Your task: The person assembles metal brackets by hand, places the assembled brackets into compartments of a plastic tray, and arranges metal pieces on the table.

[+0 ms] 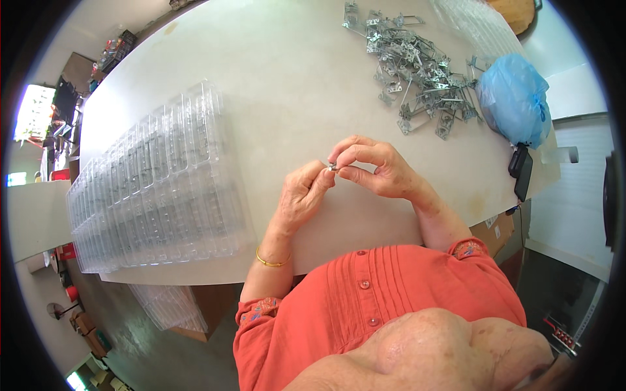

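Note:
Both hands meet over the near middle of the table, pinched on a small metal part. My left hand grips it between thumb and fingers from the left. From the right, my right hand closes thumb and fingertips on the same part. Most of it is hidden by the fingers, so its exact kind does not show. Beyond my right hand lies a loose pile of metal brackets with thin rods. To the left of my left hand sits a clear plastic tray with rows of slots holding grey metal pieces.
A tied blue plastic bag stands at the table's right side, with a black device beside it. More clear trays lie at the far right. Below the table's left edge are further trays on a cardboard box.

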### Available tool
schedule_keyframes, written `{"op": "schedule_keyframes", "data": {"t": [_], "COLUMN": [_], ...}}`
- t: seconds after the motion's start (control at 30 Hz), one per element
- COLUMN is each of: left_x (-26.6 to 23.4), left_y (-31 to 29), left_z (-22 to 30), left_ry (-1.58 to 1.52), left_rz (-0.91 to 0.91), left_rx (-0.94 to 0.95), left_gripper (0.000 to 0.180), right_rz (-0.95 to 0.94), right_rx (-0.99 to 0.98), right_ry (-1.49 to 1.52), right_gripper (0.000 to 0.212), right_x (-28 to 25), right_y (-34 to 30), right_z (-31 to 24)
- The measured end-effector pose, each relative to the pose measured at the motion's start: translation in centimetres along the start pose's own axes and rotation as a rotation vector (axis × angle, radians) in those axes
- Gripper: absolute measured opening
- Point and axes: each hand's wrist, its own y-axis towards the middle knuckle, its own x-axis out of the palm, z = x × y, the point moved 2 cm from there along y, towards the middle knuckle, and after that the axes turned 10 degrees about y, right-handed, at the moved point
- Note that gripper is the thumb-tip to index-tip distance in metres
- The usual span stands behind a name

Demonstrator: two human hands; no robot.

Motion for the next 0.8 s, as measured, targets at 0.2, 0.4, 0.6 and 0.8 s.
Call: {"op": "schedule_keyframes", "data": {"t": [0.2,0.4,0.6,0.8], "left_x": [-0.1,-0.9,-0.6,-0.4], "left_y": [-0.4,0.1,0.6,0.9], "left_z": [0.2,-0.8,0.5,0.0], "left_ry": [-0.239,-0.613,-0.460,-0.537], "left_rz": [-0.085,0.025,0.099,0.140], "left_rx": [-0.085,0.054,0.035,0.008], "left_gripper": [0.044,0.083,0.073,0.064], "right_rz": [-0.020,0.331,0.458,0.415], "right_rx": [-0.034,0.155,0.308,0.378], "right_ry": [-0.003,0.503,0.790,0.803], "right_gripper": [0.010,0.010,0.013,0.014], "right_x": [0.0,-0.6,-0.7,0.7], "right_y": [-0.1,-0.5,-0.3,-0.4], "right_z": [0.1,2.3,3.0,2.9]}}
